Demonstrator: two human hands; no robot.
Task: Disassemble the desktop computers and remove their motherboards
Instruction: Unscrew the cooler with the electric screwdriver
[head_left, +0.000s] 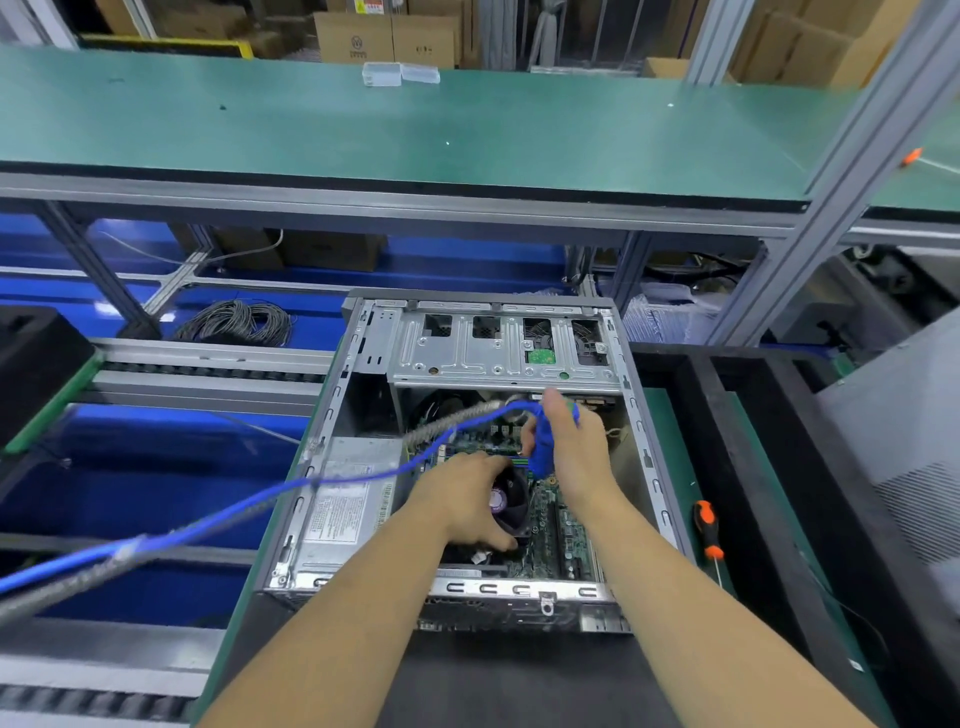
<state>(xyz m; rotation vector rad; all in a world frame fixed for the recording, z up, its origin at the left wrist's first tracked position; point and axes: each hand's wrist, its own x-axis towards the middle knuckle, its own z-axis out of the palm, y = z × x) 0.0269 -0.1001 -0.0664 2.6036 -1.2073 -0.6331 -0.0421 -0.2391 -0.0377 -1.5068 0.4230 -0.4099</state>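
open computer case (332, 415), motherboard (550, 519) inside

You had a single view, worn on your head, and it looked forward and steeply down onto the open computer case (483, 457), which sat close below the lens and filled the lower middle of the frame. Both your forearms entered from the bottom edge toward the case. Beyond the case the camera took in the green shelf (415, 130), bowed by the wide angle. To the right of the case lay an orange-handled screwdriver (707, 530).
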